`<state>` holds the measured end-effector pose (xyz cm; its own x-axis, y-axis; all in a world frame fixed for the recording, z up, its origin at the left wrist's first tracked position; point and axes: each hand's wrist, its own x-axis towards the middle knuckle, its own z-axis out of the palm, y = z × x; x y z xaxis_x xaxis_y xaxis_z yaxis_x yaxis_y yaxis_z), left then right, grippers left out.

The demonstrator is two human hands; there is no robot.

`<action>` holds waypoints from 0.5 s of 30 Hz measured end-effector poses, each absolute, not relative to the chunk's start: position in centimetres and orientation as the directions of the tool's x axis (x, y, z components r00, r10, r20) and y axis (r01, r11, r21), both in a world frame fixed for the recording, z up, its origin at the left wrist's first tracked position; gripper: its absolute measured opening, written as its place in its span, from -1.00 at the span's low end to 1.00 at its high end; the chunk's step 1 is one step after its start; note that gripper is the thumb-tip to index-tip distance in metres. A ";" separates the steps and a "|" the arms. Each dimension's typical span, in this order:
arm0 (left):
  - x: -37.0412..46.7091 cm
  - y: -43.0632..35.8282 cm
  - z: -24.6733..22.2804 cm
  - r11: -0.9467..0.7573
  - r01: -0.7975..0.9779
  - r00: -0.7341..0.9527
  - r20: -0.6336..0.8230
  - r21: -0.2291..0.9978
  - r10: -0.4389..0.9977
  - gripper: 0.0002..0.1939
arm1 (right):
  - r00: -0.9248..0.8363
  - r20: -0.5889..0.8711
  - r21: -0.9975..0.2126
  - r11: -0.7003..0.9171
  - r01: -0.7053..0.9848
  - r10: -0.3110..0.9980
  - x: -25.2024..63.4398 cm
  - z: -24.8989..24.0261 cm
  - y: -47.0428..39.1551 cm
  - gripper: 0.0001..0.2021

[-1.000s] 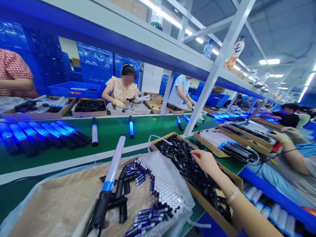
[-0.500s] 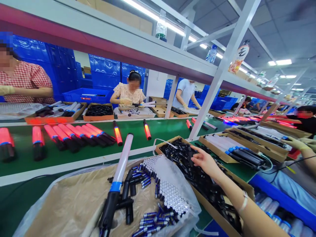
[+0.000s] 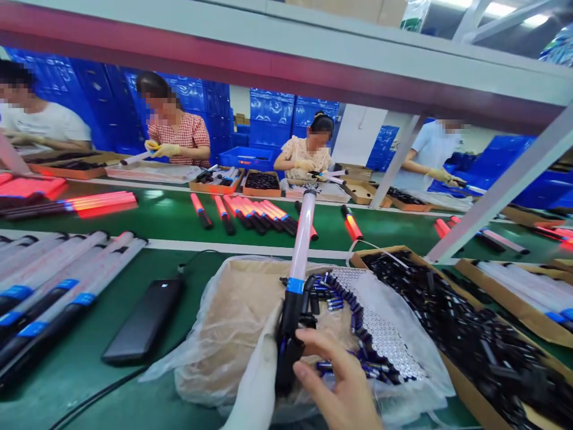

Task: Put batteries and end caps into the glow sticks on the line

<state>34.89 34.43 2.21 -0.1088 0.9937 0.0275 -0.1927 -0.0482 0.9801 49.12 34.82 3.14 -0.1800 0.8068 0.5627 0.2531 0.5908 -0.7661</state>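
Note:
My left hand (image 3: pixel 257 376), in a pale glove, is wrapped round the black handle of a baton (image 3: pixel 302 242) with a clear tube and blue band. The baton stands tilted over a plastic-lined tray (image 3: pixel 233 316). My bare right hand (image 3: pixel 333 373) has its thumb and forefinger closed at the handle's right side, on a small black part (image 3: pixel 298 346) whose shape is blurred. Beyond the hands, blue batteries (image 3: pixel 335 301) and a few black pieces lie in the tray.
A box of black parts (image 3: pixel 403 257) is at right. Batons (image 3: pixel 85 298) and a black power bank (image 3: pixel 143 322) with a cable lie left. Red-lit batons (image 3: pixel 250 215) rest on the green belt. Co-workers sit behind it; a slanted white post (image 3: pixel 501 185) stands right.
My right hand has moved from the box of black parts to the baton's handle. The view has turned left, bringing the power bank and the left batons into sight.

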 end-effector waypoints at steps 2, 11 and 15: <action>35.0 34.4 2.2 -0.079 -0.198 -0.108 0.058 0.977 0.992 -0.53 | -0.202 0.578 -0.743 0.613 0.270 0.790 49.0 3.3 34.9 -0.70; 34.9 34.5 2.2 -0.092 -0.224 -0.072 0.077 0.970 0.994 -0.47 | -0.302 0.566 -0.666 0.642 0.380 0.767 49.6 3.0 34.7 -0.67; 35.1 34.7 1.1 -0.036 -0.240 -0.075 0.018 0.970 0.997 -0.43 | -0.107 0.643 -0.630 0.604 0.488 0.758 48.5 1.8 34.9 -0.57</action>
<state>35.08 34.66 1.12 -0.0745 0.9970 0.0185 -0.2399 -0.0359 0.9701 48.50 34.88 1.83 -0.1067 0.7581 0.6434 0.4880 0.6037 -0.6304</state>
